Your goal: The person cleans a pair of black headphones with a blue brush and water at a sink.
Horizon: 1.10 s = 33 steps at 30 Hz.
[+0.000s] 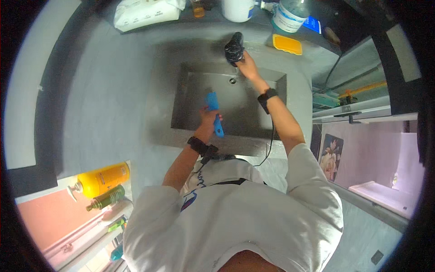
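A rectangular grey sink with a round drain lies before me. Over its left part, my left hand is closed around the handle of a blue tool, perhaps a brush or scraper; its head points away from me and looks dark at the tip. My right hand reaches to the far edge of the sink and touches the base of a black, glossy object, possibly a covered faucet. Its fingers are partly hidden, so the grip on it cannot be told. Black bands circle both wrists.
Along the far ledge stand a white plastic package, a white tub, a large clear bottle and a yellow tray. A yellow pump bottle and a green bottle are at the left. A black cable hangs from my right wrist.
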Motion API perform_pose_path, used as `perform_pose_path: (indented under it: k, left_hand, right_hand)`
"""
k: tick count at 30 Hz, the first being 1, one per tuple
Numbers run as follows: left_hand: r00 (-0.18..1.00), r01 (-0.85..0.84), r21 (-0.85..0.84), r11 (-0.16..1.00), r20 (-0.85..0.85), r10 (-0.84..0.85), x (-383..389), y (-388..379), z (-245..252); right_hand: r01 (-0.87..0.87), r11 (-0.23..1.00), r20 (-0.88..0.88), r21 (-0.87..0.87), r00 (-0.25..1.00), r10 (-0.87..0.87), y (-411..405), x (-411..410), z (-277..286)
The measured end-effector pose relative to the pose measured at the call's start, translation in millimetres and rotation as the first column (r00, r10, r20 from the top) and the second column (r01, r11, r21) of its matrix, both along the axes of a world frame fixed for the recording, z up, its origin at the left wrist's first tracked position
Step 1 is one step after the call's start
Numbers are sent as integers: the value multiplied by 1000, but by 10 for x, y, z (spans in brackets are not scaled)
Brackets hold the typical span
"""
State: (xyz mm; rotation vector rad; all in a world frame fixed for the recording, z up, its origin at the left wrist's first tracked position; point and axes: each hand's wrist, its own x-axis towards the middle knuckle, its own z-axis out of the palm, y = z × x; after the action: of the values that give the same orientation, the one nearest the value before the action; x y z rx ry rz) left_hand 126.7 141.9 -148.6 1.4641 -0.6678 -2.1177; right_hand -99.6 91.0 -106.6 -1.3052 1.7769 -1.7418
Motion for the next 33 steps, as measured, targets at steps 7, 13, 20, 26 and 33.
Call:
perform_pose_path:
  k: [7,13,20,26,33]
  left_hand:
    - [1000,-1,-70,998,-21,-1,98,123,63]
    - [978,89,-71,993,-182,-101,111,147,-42]
    - [910,301,161,940,-344,-232,-383,63,44]
    - [843,228,429,874,-536,44,-616,-58,-224]
    - [928,372,251,894,-98,-359,-794,122,-191]
  right_hand:
    - [2,976,-230,218,972,49,-154,-11,-6]
    - [-214,975,-69,60,973,218,-47,-85,-66]
    - [291,897,-84,332,957,-279,799,-371,-602]
    - [-375,741,704,557,686,-183,1710,724,-137]
    - [-464,830,950,311,125,-286,1704,872,184]
